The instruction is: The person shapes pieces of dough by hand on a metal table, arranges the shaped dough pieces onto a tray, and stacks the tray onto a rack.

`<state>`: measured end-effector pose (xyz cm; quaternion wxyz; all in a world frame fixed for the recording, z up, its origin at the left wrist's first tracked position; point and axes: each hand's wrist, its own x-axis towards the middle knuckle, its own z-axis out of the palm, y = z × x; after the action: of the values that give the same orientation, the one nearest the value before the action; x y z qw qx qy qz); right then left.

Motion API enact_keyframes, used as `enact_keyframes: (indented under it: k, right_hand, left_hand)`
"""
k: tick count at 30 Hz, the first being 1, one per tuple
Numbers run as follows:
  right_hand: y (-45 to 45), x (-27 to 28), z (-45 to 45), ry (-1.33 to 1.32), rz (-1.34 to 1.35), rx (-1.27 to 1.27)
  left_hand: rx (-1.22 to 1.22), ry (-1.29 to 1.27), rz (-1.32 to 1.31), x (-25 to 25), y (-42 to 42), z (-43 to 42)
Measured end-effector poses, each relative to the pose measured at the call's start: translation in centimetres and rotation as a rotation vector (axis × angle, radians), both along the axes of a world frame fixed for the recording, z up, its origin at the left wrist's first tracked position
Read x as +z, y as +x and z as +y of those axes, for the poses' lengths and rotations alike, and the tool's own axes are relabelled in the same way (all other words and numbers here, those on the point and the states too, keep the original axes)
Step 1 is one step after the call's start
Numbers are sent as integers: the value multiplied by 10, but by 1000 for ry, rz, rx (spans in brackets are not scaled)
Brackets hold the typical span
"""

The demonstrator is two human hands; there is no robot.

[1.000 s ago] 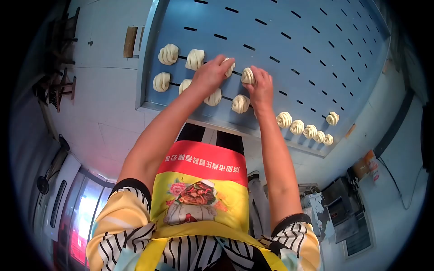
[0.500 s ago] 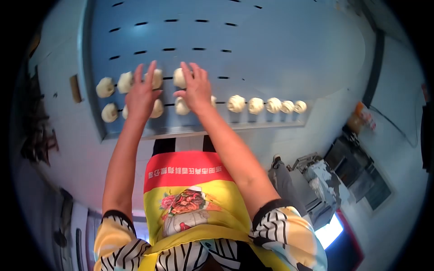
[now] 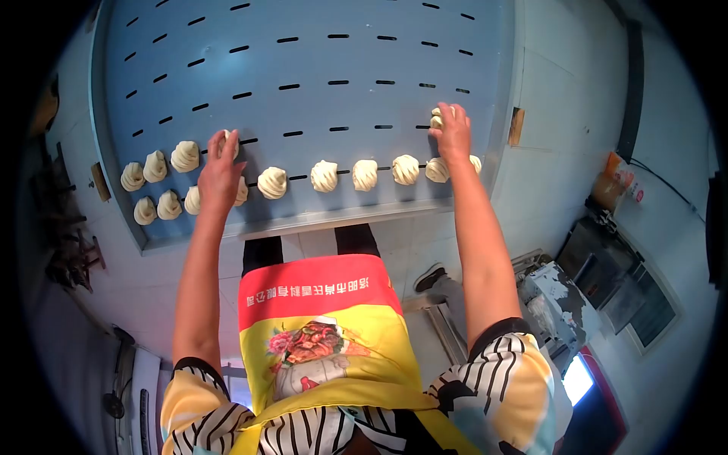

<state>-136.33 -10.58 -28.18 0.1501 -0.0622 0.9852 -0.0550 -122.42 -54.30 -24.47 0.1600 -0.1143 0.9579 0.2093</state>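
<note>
My left hand (image 3: 221, 173) is closed round a twisted dough roll (image 3: 233, 144) in the second row of a blue slotted tray (image 3: 318, 216). Only that roll's edge shows past my fingers. On the right side of the tray, my right hand (image 3: 453, 135) grips another dough roll (image 3: 437, 119), partly covered by its fingers. The front row of pale, swirled rolls runs along the near edge, including one roll (image 3: 272, 183) near my left hand and another (image 3: 437, 170) just below my right hand. Left of my left hand, a roll (image 3: 185, 156) sits in the second row.
A raised metal rim (image 3: 303, 225) borders the tray's near side. Wooden pieces lie by its left (image 3: 100, 182) and right (image 3: 517, 127) sides. Another person's leg and shoe (image 3: 431, 277) show below, near metal equipment (image 3: 557, 299) at the lower right.
My right hand has moved far right, and my left hand slightly left and down. The tray now appears shifted in view, with its right edge visible. More of the front-row rolls are uncovered.
</note>
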Motion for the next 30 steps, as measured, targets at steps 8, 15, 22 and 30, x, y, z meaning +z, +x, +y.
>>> enact_keyframes:
  k: [8,15,22,30]
  right_hand:
    - [-10,25,36,-176,-135,-177]
    - [-4,-12,31,-178,57,-158]
    - [1,-13,40,-141,40,25]
    - [3,20,97,-56,79,-55]
  left_hand:
    - [-18,-64,-2,-3,-6,4]
    - [-11,-110,-56,-2,-11,7]
    - [20,-103,-86,5,-10,14]
    - [86,-71,-126,2,-14,19]
